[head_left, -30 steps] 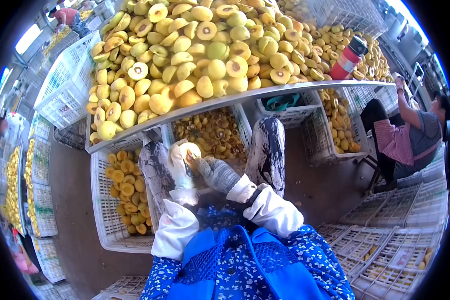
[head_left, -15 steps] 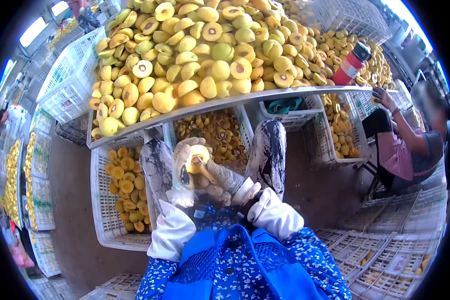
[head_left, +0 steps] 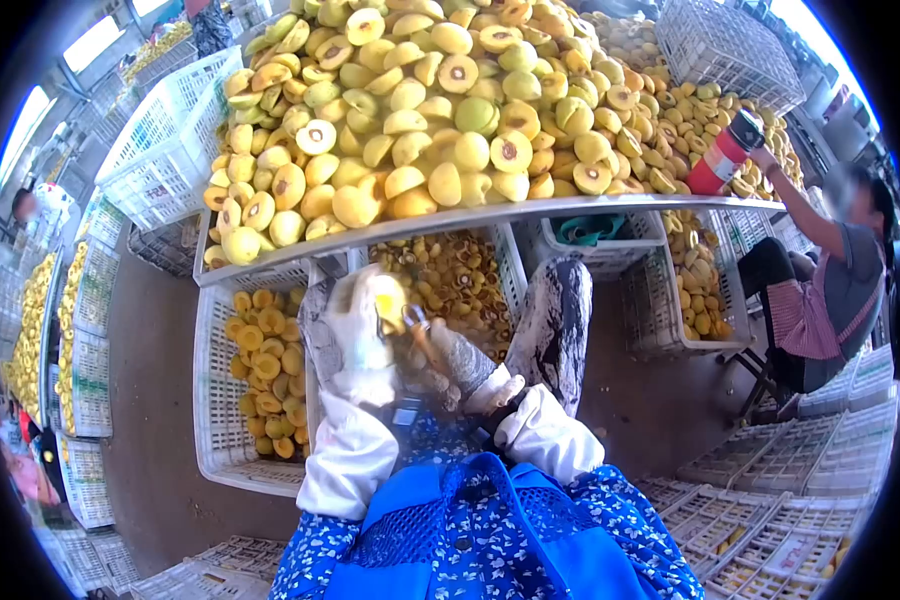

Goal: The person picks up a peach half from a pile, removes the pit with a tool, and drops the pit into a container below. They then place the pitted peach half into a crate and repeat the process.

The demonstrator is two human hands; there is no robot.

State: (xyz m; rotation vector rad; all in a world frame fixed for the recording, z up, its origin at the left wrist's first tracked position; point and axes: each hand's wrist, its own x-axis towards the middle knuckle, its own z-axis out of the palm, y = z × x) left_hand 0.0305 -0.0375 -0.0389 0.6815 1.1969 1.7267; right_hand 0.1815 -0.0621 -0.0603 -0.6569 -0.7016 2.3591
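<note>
My left hand [head_left: 355,320], in a pale glove, is closed round a yellow fruit half [head_left: 388,302], blurred by motion. Just right of it, my right hand [head_left: 455,362], in a grey glove, grips a small tool [head_left: 420,328] with a wooden-looking handle and a metal end near the fruit. Both hands are above my lap, below the table edge. Behind them, a crate of fruit pieces [head_left: 445,275] stands between my knees. Left of my leg is a white crate [head_left: 210,400] of fruit halves.
A metal-edged table [head_left: 470,213] holds a large pile of fruit halves [head_left: 410,120] and a red bottle [head_left: 725,155]. At the right sits a co-worker [head_left: 835,270], one hand by the bottle. White crates [head_left: 810,465] stand lower right; another [head_left: 160,145] is upper left.
The view has shifted slightly. My right hand and the tool have moved a little away from the fruit half. The co-worker's arm has risen to the red bottle.
</note>
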